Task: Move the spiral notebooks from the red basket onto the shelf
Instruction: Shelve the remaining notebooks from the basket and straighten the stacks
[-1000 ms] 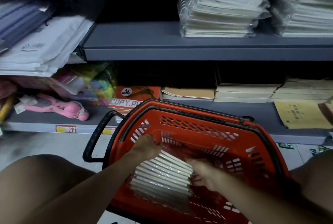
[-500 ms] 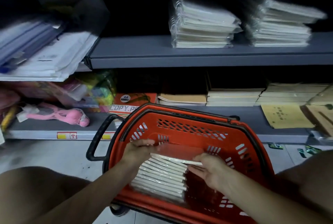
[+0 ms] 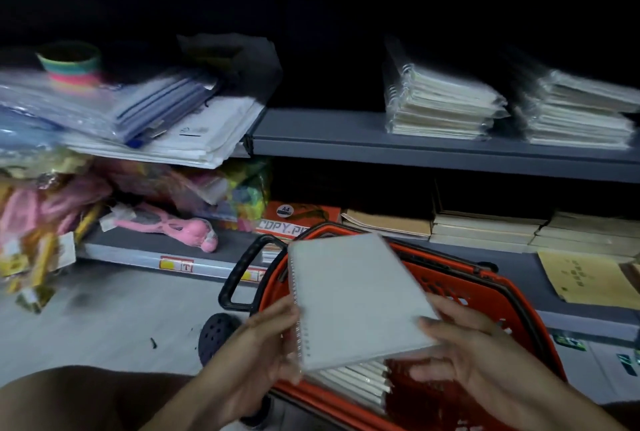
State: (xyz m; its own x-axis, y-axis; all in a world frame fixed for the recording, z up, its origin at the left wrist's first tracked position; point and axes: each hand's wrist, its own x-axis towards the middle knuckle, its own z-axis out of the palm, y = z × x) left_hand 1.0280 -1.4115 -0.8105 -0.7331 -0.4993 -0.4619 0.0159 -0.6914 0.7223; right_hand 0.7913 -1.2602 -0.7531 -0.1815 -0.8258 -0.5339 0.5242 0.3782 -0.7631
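Observation:
A grey-white spiral notebook (image 3: pixel 353 295) is raised above the red basket (image 3: pixel 485 295), cover facing me, spiral along its left edge. My left hand (image 3: pixel 273 340) grips it at the spiral side and my right hand (image 3: pixel 460 344) holds its lower right corner. Several more notebooks (image 3: pixel 356 382) lie stacked inside the basket under it. On the grey shelf (image 3: pixel 329 134) above stand two stacks of wrapped spiral notebooks (image 3: pixel 440 104), side by side at the right.
The basket's black handle (image 3: pixel 239 274) sticks out to the left over the floor. Plastic folders and paper (image 3: pixel 166 125) crowd the left shelf; pink toys (image 3: pixel 166 226) lie below. Brown exercise books (image 3: pixel 485 226) and a yellow booklet (image 3: pixel 585 278) fill the lower shelf.
Both hands have lifted one notebook out of the basket's stack and raised it toward me. My view has tilted upward, showing more of the shelves.

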